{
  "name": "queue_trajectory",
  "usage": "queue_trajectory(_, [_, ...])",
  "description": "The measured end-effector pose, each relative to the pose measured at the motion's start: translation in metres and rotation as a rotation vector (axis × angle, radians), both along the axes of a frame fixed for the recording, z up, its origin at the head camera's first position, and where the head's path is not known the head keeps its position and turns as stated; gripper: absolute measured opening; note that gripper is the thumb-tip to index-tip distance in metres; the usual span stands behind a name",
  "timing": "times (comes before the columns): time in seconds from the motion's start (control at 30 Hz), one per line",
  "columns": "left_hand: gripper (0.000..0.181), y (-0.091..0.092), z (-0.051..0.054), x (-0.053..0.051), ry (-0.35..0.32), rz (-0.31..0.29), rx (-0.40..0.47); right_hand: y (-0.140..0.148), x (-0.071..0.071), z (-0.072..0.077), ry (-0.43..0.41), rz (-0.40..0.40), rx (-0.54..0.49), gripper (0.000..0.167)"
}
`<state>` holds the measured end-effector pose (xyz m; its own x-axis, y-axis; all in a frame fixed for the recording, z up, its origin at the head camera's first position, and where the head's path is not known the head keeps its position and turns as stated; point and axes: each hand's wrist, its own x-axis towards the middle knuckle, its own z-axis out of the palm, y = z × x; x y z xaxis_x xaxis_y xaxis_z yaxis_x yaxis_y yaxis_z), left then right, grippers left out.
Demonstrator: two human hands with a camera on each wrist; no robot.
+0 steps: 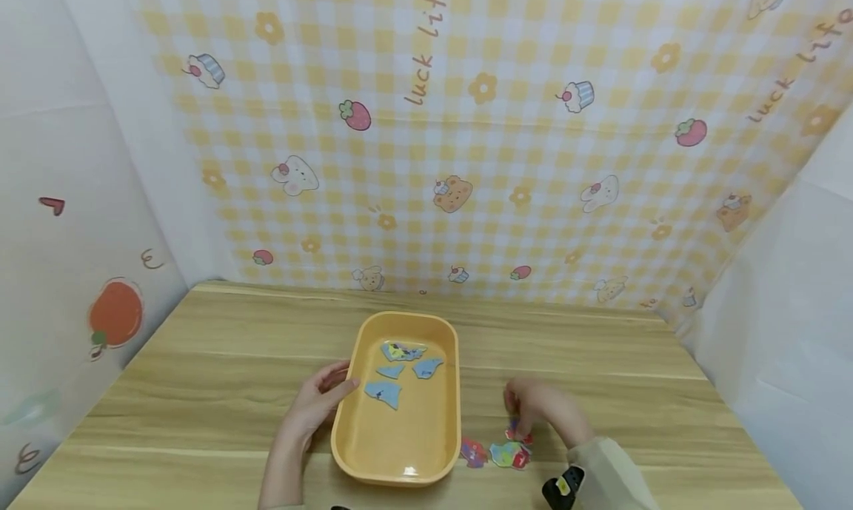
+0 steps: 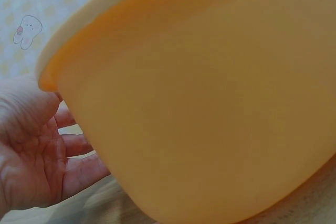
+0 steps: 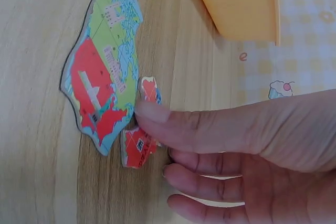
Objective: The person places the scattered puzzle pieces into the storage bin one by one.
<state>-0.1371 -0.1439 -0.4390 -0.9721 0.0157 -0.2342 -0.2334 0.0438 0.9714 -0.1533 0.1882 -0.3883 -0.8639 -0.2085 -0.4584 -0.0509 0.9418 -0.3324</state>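
The yellow tray (image 1: pixel 458 406), rectangular with rounded corners, stands upright, its left wall gripped by my left hand (image 1: pixel 320 399). Four mainly blue puzzle pieces (image 1: pixel 382 393) lie apart toward its far end. Right of it lie a purplish-red piece (image 1: pixel 474 453), a green-and-red piece (image 1: pixel 509 455) edged in blue and, just beyond, small red puzzle parts (image 3: pixel 137 150), partly hidden by my right hand (image 1: pixel 536 406).
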Motion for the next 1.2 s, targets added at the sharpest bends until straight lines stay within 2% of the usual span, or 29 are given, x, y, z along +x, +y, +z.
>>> queue_trajectory(0.47, [0.055, 0.000, -0.001, 0.000, -0.004, 0.010, -0.014, -0.002, -0.002, -0.002, -0.001, 0.053, 0.035, 0.032])
queue_trajectory(0.63, [0.054, 0.000, -0.001, 0.000, -0.001, 0.010, -0.015, -0.001, -0.003, -0.002, -0.019, 0.057, 0.009, 0.028])
queue_trajectory(0.83, [0.054, 0.000, -0.001, 0.000, 0.002, 0.001, -0.011, 0.003, -0.003, -0.003, -0.047, 0.073, -0.055, 0.028])
queue_trajectory(1.1, [0.055, 0.000, 0.000, 0.000, 0.004, 0.001, -0.006, 0.013, -0.008, 0.001, -0.118, 0.068, -0.207, 0.021])
queue_trajectory(1.2, [0.054, 0.000, -0.001, -0.001, 0.005, -0.001, -0.008, 0.014, -0.012, 0.005, -0.099, 0.101, -0.276, 0.017])
